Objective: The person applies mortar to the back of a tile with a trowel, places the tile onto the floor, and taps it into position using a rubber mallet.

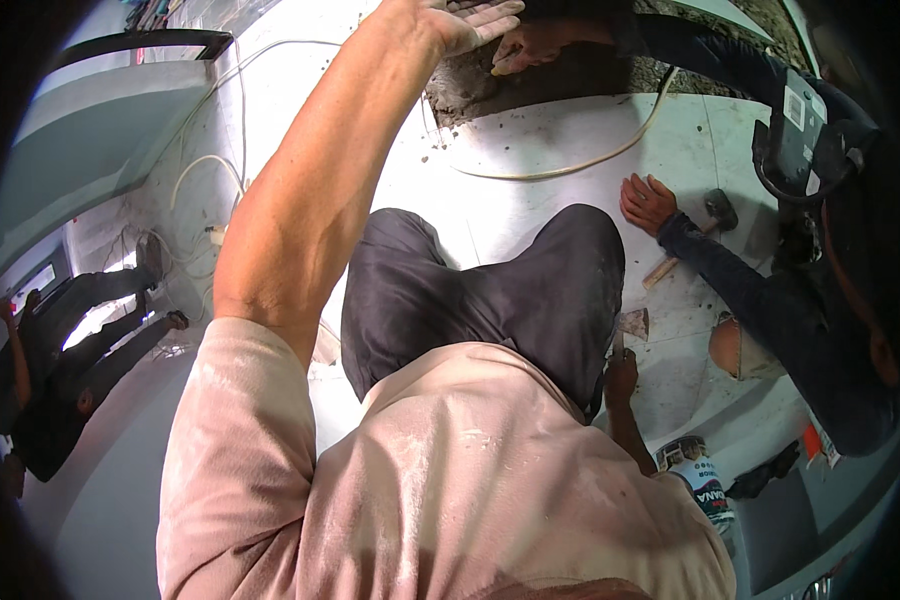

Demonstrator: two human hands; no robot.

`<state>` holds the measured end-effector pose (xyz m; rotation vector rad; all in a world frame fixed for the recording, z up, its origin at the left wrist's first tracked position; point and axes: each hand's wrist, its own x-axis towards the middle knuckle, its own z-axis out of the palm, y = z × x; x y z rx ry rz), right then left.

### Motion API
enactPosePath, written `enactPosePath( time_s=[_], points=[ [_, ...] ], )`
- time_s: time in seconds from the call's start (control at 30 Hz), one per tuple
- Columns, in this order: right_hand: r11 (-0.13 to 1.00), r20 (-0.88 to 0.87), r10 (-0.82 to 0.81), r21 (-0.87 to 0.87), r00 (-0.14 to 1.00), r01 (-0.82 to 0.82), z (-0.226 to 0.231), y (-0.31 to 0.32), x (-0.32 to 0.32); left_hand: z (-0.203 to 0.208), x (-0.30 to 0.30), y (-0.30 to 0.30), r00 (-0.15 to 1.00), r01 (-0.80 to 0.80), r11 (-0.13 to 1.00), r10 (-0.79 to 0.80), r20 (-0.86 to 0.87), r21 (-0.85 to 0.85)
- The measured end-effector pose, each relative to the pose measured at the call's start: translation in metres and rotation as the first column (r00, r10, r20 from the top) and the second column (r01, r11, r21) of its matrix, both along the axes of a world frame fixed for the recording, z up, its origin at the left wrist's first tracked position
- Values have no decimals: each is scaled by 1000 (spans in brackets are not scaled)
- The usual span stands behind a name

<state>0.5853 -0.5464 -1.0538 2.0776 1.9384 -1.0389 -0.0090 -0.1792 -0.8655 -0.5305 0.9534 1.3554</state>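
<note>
My left arm reaches far forward, and my left hand (470,24) is at the top edge, partly cut off. Its fingers are stretched out and hold nothing I can see. Beside it, a co-worker's hand (530,48) holds something small and yellowish over the dark wet mortar (550,82). My right hand (621,378) is low by my right thigh, its fingers closed round the handle of a putty knife. The flat, stained blade of the putty knife (633,323) points forward over the white tiles.
The co-worker's other hand (650,204) rests flat on the tiles (530,220), near a rubber mallet (720,210). A pale hose (570,174) curves out from the mortar. A paint bucket (705,485) stands at lower right. Another person (70,350) is at far left.
</note>
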Motion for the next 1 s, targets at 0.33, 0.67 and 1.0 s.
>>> enactPosePath(
  time_s=[0.33,0.67,1.0],
  points=[
    [987,308,134,-124,942,-100,-18,-7,25,-3,-3,-5,1000,-10,1000,9,15,29],
    [973,298,-73,-187,952,134,-28,-8,22,-8,-6,-6,1000,-9,999,8,19,42],
    [971,338,-84,-182,937,152,-48,-4,33,-12,-8,0,1000,25,997,-24,-10,71]
  ],
)
